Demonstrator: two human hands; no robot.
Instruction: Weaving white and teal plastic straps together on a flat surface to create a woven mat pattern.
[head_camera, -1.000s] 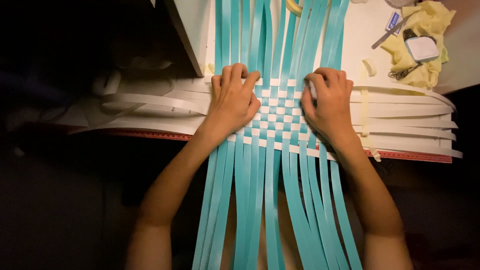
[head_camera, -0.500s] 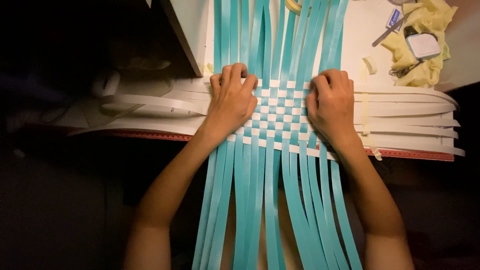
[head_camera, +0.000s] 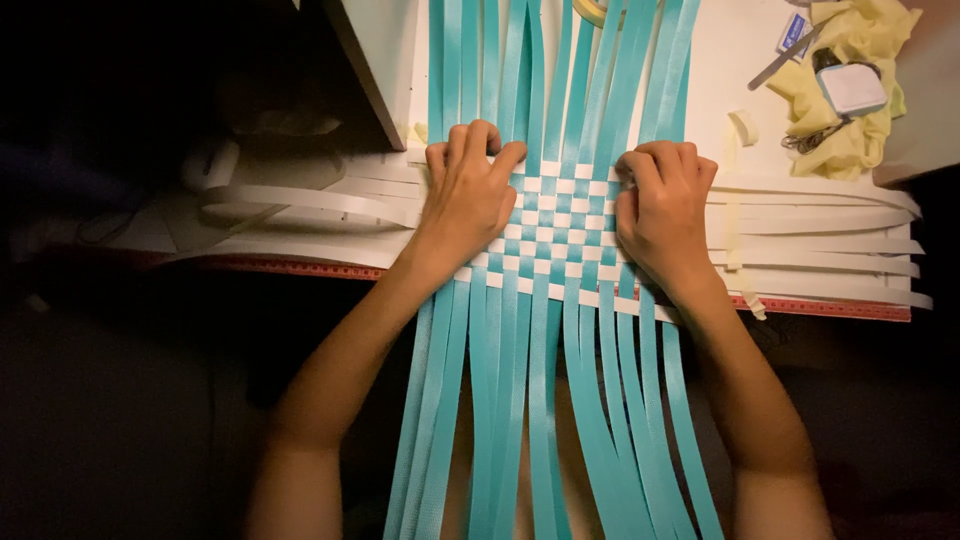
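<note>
While I look down from the head camera, both my hands press flat on the woven patch (head_camera: 555, 235) of teal and white strips, which lies between them on the white table (head_camera: 745, 60). My left hand (head_camera: 470, 200) rests on the patch's left edge, fingers curled loosely with the tips bent down onto the top row; it pins the strips rather than closing round anything. My right hand (head_camera: 665, 215) sits on the right edge, fingers folded under at the knuckles, pushing against the weave; whether a strip is pinched beneath those fingers I cannot tell.

The teal strips (head_camera: 530, 400) run from beyond my fingertips, under and between both hands, then hang off the table's near edge down between my forearms, fanning apart. The white strips (head_camera: 830, 245) cross them and spread outward from each hand: to the right past my right hand, well spaced, and to the left past my left hand, where they curve into shadow.

Beyond my right hand, well apart at the far corner, lies a crumpled yellow cloth (head_camera: 850, 100) with a small pale boxlike thing (head_camera: 852, 88) on it; I cannot make out what it is. The teal strips' far ends are cut off at the top, their lower ends at the bottom. Everything left of the table is too dark to read.
</note>
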